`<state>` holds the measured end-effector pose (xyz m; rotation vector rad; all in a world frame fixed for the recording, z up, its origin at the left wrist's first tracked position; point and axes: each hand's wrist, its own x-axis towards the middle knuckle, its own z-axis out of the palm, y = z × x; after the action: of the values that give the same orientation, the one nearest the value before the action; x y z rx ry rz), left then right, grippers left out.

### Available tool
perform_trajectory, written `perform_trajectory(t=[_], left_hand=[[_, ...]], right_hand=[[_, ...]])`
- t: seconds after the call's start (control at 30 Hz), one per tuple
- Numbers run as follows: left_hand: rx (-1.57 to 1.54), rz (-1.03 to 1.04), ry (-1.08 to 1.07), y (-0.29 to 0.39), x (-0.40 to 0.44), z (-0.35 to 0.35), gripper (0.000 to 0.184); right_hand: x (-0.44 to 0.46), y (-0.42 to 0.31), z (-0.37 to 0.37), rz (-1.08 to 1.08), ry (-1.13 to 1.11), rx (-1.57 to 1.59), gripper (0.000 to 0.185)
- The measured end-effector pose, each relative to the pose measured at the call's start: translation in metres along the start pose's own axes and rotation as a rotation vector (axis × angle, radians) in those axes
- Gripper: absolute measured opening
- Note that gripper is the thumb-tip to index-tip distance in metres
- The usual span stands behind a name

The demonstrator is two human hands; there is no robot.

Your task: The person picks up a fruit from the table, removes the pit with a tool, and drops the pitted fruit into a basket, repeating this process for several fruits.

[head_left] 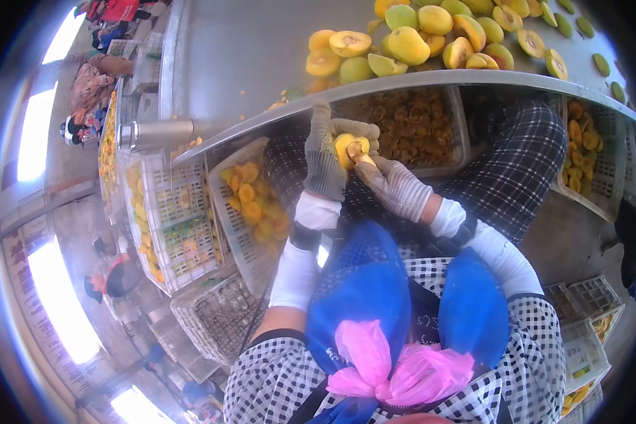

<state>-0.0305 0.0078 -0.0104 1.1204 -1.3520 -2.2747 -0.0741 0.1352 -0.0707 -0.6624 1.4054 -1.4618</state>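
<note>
Head view: yellow fruit (344,150) is clasped by the left hand (324,154); the right hand (397,186) is curled against it, its hold unclear.

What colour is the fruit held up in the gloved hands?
The fruit is mostly yellow; it shows best in the head view.

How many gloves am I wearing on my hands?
2: one on your left hand, which holds the yellow fruit, and one on your right hand, close by. Both show.
</note>
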Motion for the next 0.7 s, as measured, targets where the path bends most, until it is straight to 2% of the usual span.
perform_trajectory(t=[0.07, 0.13, 0.17, 0.2, 0.23, 0.27, 0.3, 0.33, 0.37, 0.4, 0.43, 0.53, 0.6, 0.7], left_hand=[[0.041, 0.025, -0.022, 0.003, 0.002, -0.001, 0.071], [0.052, 0.217, -0.169, 0.002, 0.001, -0.001, 0.068], [-0.08, 0.154, -0.178, 0.007, -0.005, 0.0, 0.058], [-0.039, 0.307, -0.171, 0.002, -0.007, -0.001, 0.059], [0.197, 0.594, -0.247, -0.01, 0.001, -0.013, 0.045], [0.217, 0.622, -0.227, -0.011, -0.007, -0.013, 0.039], [0.112, 0.476, -0.196, -0.024, -0.004, -0.012, 0.042], [0.13, 0.466, -0.123, -0.028, -0.005, -0.008, 0.046], [0.14, 0.517, 0.032, -0.036, -0.001, -0.002, 0.045], [0.152, 0.556, 0.139, -0.043, 0.005, -0.003, 0.037], [0.048, 0.545, 0.123, -0.034, 0.001, -0.002, 0.032], [0.027, 0.535, 0.125, -0.022, 0.0, -0.007, 0.028], [0.172, 0.559, 0.116, -0.016, -0.003, -0.012, 0.026], [0.186, 0.582, 0.13, -0.01, -0.012, -0.012, 0.025]], right_hand=[[0.0, -0.001, -0.004, -0.044, -0.031, -0.012, 0.045], [-0.004, -0.029, -0.019, 0.029, -0.101, -0.081, 0.041], [-0.006, -0.015, -0.023, -0.566, -0.001, -0.54, 0.037], [-0.005, -0.013, -0.018, -0.472, -0.054, -0.129, 0.037], [0.003, 0.012, -0.03, -0.984, 0.151, -0.907, 0.044], [0.007, -0.003, -0.031, -1.002, 0.156, -0.864, 0.052], [0.011, -0.006, -0.03, -0.935, 0.098, -0.659, 0.036], [0.01, -0.006, -0.026, -0.253, -0.011, -0.019, 0.032], [0.011, -0.026, -0.02, -0.121, -0.028, -0.042, 0.044], [0.014, -0.009, -0.012, -0.271, 0.038, -0.087, 0.043], [0.013, -0.019, -0.012, -0.055, 0.024, -0.064, 0.045], [0.019, -0.018, -0.013, -0.074, 0.012, -0.13, 0.045], [0.025, -0.01, -0.017, 0.214, -0.032, 0.137, 0.048], [-0.003, -0.07, 0.024, 0.276, 0.077, 0.255, 0.048]])
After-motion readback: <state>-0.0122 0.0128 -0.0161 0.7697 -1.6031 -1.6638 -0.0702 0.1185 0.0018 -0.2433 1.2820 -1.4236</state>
